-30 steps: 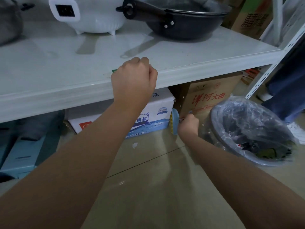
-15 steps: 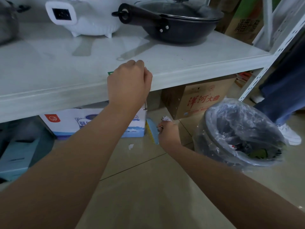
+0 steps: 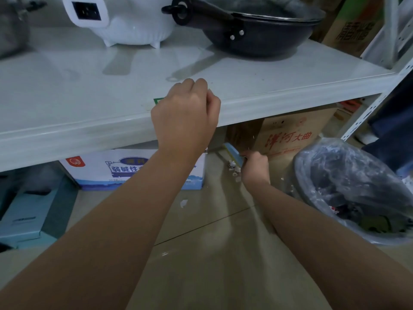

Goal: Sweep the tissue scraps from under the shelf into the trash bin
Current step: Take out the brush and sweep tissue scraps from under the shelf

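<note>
Tissue scraps are lying on the floor under the shelf, just left of the right hand; a lone scrap is lying nearer, on open floor. From the left: a white and blue carton is sitting beneath the shelf. The left hand is resting curled into a fist on the shelf edge, its grip closed on nothing visible. The right hand is reaching under the shelf, its grip closed around a blue brush. A brown carton is standing behind it. The trash bin, lined with plastic, is standing at right.
</note>
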The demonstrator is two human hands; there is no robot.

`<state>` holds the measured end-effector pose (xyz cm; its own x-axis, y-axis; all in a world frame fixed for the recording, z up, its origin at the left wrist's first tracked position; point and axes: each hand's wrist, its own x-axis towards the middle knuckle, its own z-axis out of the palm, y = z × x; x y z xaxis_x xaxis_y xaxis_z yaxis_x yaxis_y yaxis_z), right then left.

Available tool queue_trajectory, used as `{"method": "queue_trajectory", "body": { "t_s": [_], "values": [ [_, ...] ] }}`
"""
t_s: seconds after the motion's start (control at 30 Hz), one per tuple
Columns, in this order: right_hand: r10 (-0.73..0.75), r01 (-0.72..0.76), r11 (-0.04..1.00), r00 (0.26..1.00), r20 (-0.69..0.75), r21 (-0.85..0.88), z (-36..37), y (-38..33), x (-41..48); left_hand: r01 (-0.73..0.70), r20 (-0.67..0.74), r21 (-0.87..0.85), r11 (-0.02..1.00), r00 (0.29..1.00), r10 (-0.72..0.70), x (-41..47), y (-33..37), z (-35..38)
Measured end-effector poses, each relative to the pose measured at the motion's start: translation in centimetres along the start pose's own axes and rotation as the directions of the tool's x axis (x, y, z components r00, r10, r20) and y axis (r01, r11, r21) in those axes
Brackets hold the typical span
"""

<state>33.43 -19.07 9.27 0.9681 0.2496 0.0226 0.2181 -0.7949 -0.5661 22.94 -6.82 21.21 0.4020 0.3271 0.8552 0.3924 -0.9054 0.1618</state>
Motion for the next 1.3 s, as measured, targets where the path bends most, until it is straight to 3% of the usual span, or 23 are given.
{"method": "queue_trajectory", "body": {
  "t_s": [0.33, 0.67, 0.93, 1.3],
  "values": [
    [0.057, -0.054, 0.997, 0.997, 0.06, -0.062, 3.0, 0.5, 2.5, 0.019, -0.07, 0.009, 1.0, 0.997, -0.019, 0.1, 0.1, 1.3],
    [0.042, -0.051, 0.989, 0.997, -0.068, -0.142, 3.5, 1.1, 5.4, -0.063, -0.155, 0.086, 0.994, 0.985, 0.076, -0.2, -0.4, 2.3],
    [0.029, -0.005, 0.957, 0.996, 0.079, -0.29, 4.6, 2.8, 5.3, -0.078, -0.184, 0.126, 0.989, 0.978, 0.1, -0.1, -0.3, 2.7],
    [-0.005, 0.071, 0.944, 0.979, 0.202, -0.322, 3.1, 2.8, 2.2, -0.036, -0.125, 0.1, 0.994, 0.991, 0.049, -0.1, 0.0, 2.0]
  ]
}}
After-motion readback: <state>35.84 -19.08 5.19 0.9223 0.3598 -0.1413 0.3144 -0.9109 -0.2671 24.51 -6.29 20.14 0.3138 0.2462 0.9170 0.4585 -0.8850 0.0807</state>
